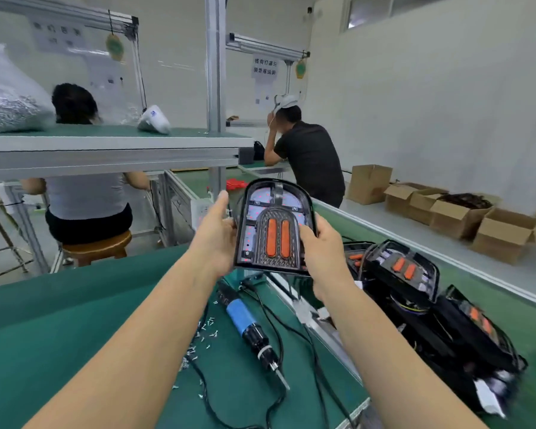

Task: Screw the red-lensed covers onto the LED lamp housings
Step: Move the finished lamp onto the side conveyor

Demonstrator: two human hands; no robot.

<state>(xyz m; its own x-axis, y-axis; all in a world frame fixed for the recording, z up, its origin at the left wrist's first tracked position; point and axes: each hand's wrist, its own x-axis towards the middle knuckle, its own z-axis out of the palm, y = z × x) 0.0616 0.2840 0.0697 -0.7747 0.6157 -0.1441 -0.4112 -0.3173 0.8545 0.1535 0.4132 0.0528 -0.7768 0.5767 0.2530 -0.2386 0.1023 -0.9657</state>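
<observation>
Gripping the lamp housing upright between left hand and right hand; electric screwdriver lies below, nearer the left.

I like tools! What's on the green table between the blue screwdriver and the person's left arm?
In the head view, loose silver screws lie scattered on the green mat between the electric screwdriver and the left forearm.

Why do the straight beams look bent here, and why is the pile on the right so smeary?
Head view: the wide-angle lens bows the shelf beam and stretches the forearms; the stacked lamps near the right edge smear with blur; the held lamp at centre stays sharp; lighting is even, shadows soft.
</observation>
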